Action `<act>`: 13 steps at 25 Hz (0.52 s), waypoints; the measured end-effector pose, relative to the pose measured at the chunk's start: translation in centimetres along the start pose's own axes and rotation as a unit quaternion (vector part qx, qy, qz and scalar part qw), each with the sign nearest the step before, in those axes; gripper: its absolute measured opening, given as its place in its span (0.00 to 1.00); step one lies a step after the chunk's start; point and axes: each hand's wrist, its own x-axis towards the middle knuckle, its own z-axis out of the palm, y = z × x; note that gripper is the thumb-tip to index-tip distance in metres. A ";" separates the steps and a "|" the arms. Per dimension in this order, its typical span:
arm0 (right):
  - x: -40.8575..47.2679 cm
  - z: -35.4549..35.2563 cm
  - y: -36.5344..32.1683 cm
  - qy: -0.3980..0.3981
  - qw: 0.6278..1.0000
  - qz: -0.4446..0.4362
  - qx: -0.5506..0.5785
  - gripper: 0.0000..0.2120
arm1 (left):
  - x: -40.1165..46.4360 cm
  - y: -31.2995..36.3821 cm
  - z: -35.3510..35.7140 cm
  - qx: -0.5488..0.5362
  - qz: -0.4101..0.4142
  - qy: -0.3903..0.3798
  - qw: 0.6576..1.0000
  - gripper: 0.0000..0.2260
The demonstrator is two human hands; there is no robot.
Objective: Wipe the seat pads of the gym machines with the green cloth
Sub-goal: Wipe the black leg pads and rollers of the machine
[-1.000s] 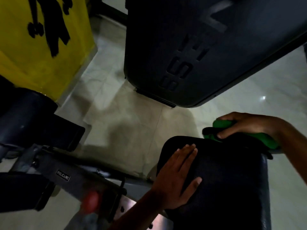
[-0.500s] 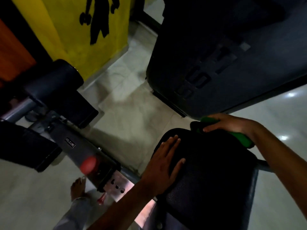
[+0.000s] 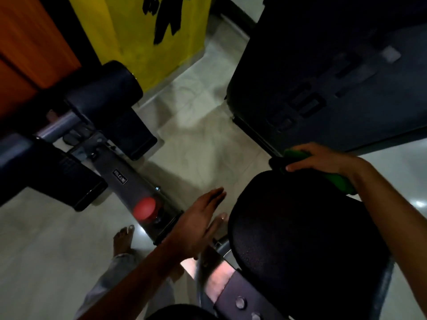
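A black seat pad (image 3: 300,241) fills the lower right of the head view. At its far edge lies the green cloth (image 3: 339,181), and my right hand (image 3: 323,160) lies on top of it with the fingers bent over the cloth. My left hand (image 3: 198,222) hovers flat beside the pad's left edge, fingers straight, touching nothing. Much of the cloth is hidden under my right hand and wrist.
A large dark back pad (image 3: 335,72) stands beyond the seat. To the left, the machine's grey frame (image 3: 129,181) carries a red knob (image 3: 145,207), a black roller pad (image 3: 104,88) and a footplate (image 3: 46,174). A yellow wall (image 3: 143,42) stands behind. My bare foot (image 3: 123,239) rests on the pale tiled floor.
My left hand has lifted off the seat pad and moved left, clear of it. My right hand stays on the green cloth at the far edge. The view has swung left.
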 end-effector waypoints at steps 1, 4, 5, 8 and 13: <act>1.0 0.6 -1.0 0.005 1.000 -0.002 -0.006 0.22 | -0.6 -1.0 -0.1 0.003 -0.012 0.004 1.000 0.30; 4.1 3.0 -4.1 -0.031 0.999 -0.016 -0.039 0.21 | -1.5 -2.2 0.3 0.009 -0.023 -0.009 1.000 0.28; 4.6 3.4 -4.9 -0.048 0.997 -0.019 -0.059 0.17 | -1.5 -2.3 0.4 0.012 -0.021 -0.012 1.000 0.27; 4.9 2.9 -5.6 -0.071 0.992 0.004 -0.103 0.09 | -1.2 -3.8 -0.7 0.046 -0.026 0.021 0.998 0.26; 5.0 4.8 -9.0 -0.089 0.962 0.049 -0.254 0.13 | -2.3 -9.8 -4.4 0.180 -0.096 0.039 0.978 0.26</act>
